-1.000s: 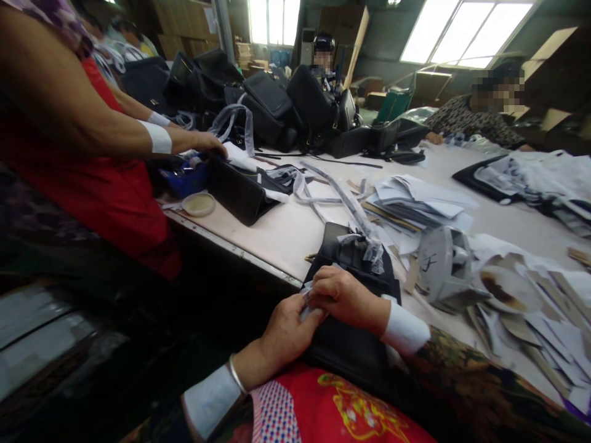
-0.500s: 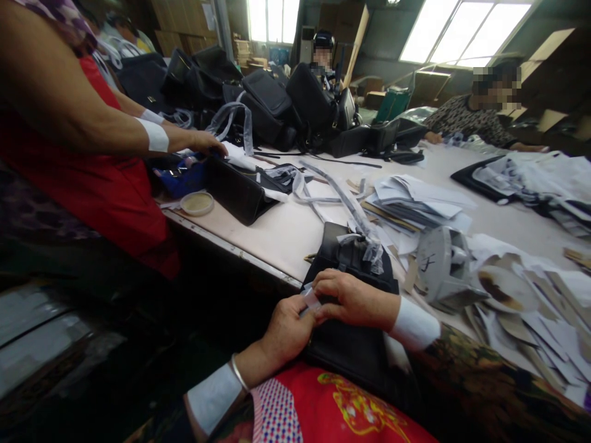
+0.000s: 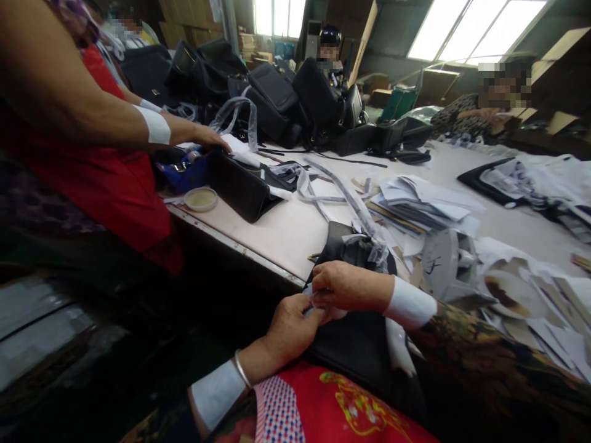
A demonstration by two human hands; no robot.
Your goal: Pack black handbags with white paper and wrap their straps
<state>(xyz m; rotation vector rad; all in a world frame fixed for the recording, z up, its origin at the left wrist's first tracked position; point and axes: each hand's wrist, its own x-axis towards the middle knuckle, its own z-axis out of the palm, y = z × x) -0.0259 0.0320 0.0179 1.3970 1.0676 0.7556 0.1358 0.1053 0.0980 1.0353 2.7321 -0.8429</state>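
Note:
A black bag lies across the table's near edge, partly on my lap. My left hand and my right hand meet over its left end. Both are closed in a pinch on a small clear plastic strip between their fingertips. Crumpled clear plastic wrap sits on the bag's far end, just beyond my right hand.
A co-worker's arm in a red apron reaches from the left onto another black bag beside a round dish. Paper scraps and a grey tape dispenser lie to the right. More black bags are piled at the far side.
My hands have stayed together on the strip, shifting slightly up and apart along it. The view has tipped a little. The co-worker's hand stays on the other bag.

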